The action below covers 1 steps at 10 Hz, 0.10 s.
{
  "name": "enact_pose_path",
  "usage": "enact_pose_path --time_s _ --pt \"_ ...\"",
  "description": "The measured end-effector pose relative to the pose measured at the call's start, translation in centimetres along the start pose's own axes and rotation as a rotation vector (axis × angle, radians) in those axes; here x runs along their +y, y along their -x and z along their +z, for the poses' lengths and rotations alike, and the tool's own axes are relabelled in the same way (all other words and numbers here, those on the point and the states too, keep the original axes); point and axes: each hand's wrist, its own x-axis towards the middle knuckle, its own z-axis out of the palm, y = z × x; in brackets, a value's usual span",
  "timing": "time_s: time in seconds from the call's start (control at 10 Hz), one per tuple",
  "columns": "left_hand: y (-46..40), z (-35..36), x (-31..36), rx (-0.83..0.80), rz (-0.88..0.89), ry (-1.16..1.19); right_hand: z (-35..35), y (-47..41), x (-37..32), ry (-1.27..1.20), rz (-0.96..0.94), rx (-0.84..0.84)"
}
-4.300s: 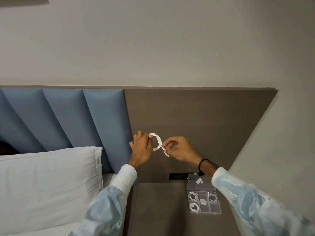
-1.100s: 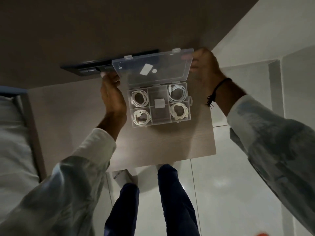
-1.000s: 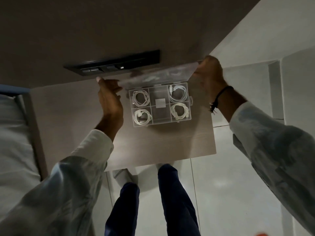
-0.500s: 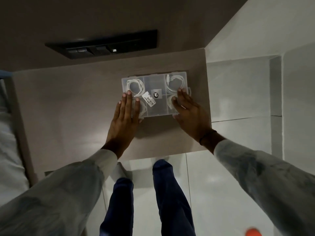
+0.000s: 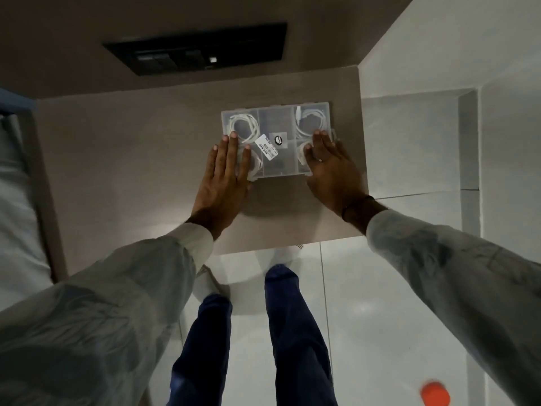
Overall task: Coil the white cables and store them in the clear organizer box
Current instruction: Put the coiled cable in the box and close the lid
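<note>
The clear organizer box lies on the brown bedside table with its lid down flat. Coiled white cables show through the lid in the corner compartments, another coil at the far right. A white label and a dark round sticker sit on the lid's middle. My left hand rests flat, fingers spread, on the box's near left corner. My right hand lies flat on the near right corner. Both hands cover the two near coils in part.
A black switch panel is set in the brown wall board behind the table. White bedding lies at the left. The table's near edge ends above a white tiled floor, where my legs stand. An orange object lies on the floor, lower right.
The coil went into the box. Both hands swung the lid down from upright onto the box and now lie flat on it. Since half a second ago, almost nothing has moved.
</note>
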Motion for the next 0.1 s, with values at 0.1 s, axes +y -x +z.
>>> enact_pose_path --time_s 0.1 --pt "0.64 -5.83 -1.74 0.037 0.033 0.021 -5.91 0.79 -2.10 -0.192 0.108 0.057"
